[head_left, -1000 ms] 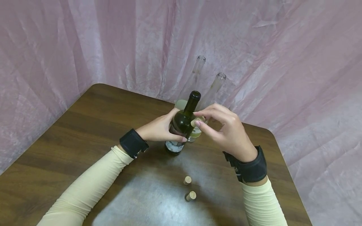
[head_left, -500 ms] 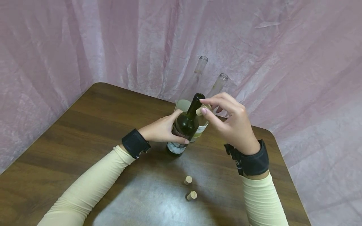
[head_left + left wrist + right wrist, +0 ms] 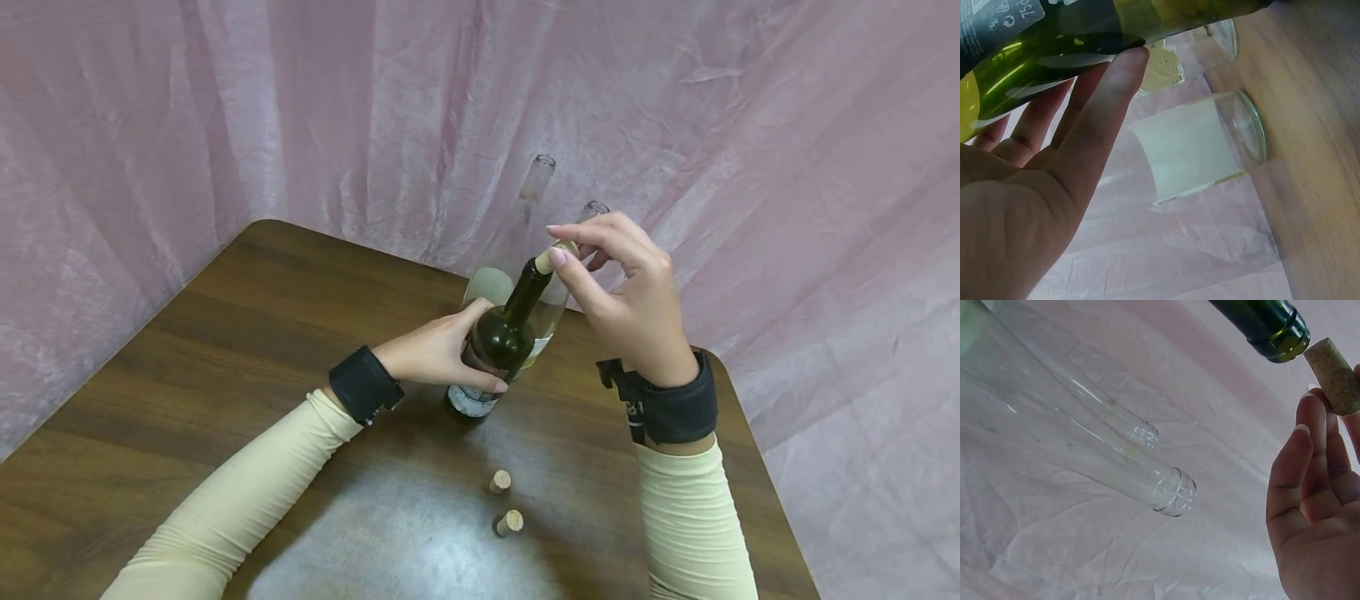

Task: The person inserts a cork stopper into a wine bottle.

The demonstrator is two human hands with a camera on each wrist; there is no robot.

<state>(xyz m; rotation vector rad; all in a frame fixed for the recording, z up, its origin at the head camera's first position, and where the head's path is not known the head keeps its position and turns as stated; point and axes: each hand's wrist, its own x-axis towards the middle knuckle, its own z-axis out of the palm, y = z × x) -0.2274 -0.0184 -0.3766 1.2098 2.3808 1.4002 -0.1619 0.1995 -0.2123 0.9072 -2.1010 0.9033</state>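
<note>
My left hand grips a dark green wine bottle round its body, thumb across the front above the pale label. The bottle leans to the right in the head view. Between thumb and fingers, my right hand pinches a cork right at the bottle's mouth. In the right wrist view the cork is tilted, its end beside the rim of the green neck. The left wrist view shows fingers behind the green glass.
Two clear glass bottles stand behind the green one, one with its neck at the back, the other partly hidden by my right hand. Two loose corks, one farther and one nearer, stand on the wooden table. A pink curtain hangs behind.
My right hand has risen with the cork from beside the bottle's shoulder to its mouth. The green bottle has shifted slightly right and leans more, with my left hand round it.
</note>
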